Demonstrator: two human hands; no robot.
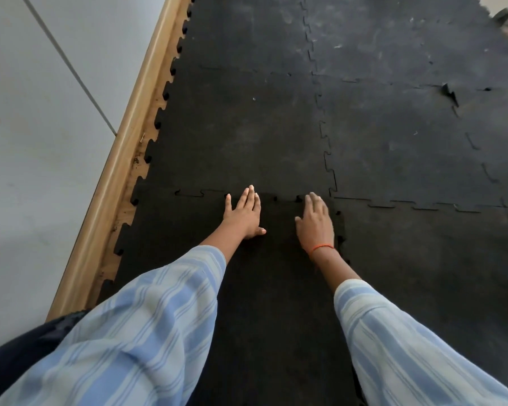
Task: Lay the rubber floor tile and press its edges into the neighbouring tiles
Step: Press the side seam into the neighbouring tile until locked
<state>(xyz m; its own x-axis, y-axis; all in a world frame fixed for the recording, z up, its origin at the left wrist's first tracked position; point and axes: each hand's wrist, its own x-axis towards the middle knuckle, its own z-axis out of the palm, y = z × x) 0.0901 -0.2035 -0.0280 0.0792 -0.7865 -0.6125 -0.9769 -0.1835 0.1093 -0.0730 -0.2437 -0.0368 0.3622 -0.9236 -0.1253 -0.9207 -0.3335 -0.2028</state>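
A black rubber floor tile [276, 288] with jigsaw edges lies under my arms, near the wall. Its far edge meets the neighbouring tile ahead [241, 136] along a toothed seam [282, 198]. My left hand [244, 213] rests flat on the tile, fingers spread, fingertips at that seam. My right hand [316, 222], an orange thread at its wrist, lies flat beside it with fingertips near the seam's right end. The tile's right edge [341, 238] meets another tile [428, 273], and some teeth there stand slightly proud. Neither hand holds anything.
A wooden skirting board [121, 177] and grey wall [41, 142] run along the left, with a strip of bare floor beside the tile teeth. More joined tiles [393, 54] stretch ahead and right; one corner [450, 93] there is lifted and torn.
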